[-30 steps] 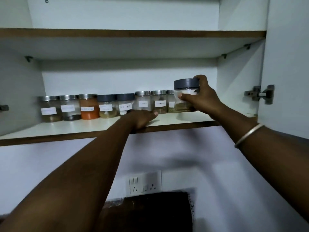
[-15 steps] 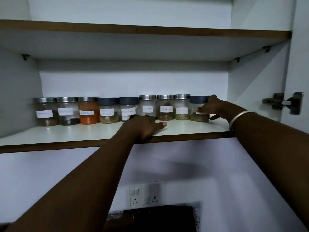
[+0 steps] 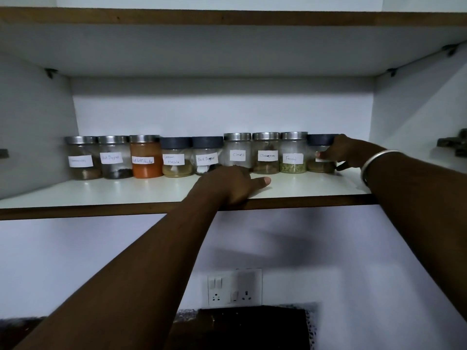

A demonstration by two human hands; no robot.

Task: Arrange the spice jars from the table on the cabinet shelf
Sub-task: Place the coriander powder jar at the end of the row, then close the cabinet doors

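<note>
Several labelled spice jars stand in a row at the back of the white cabinet shelf (image 3: 101, 195). The rightmost one is a dark-lidded jar (image 3: 319, 154) with brownish spice, standing on the shelf next to the fennel jar (image 3: 293, 154). My right hand (image 3: 346, 152) is wrapped around its right side, thumb low at the base. My left hand (image 3: 232, 184) rests palm down on the shelf's front edge, in front of the cloves jar (image 3: 237, 152), holding nothing. An orange-filled jar (image 3: 146, 157) stands third from the left.
An upper shelf (image 3: 227, 18) hangs close above the jars. A door hinge (image 3: 452, 145) sticks out on the right cabinet wall. Below the shelf are a wall socket plate (image 3: 235, 286) and a dark countertop (image 3: 252, 327). Bare shelf lies right of the row.
One second ago my right hand held the dark-lidded jar above the shelf; it has set the jar down at the right end of the row. My left hand stayed put.
</note>
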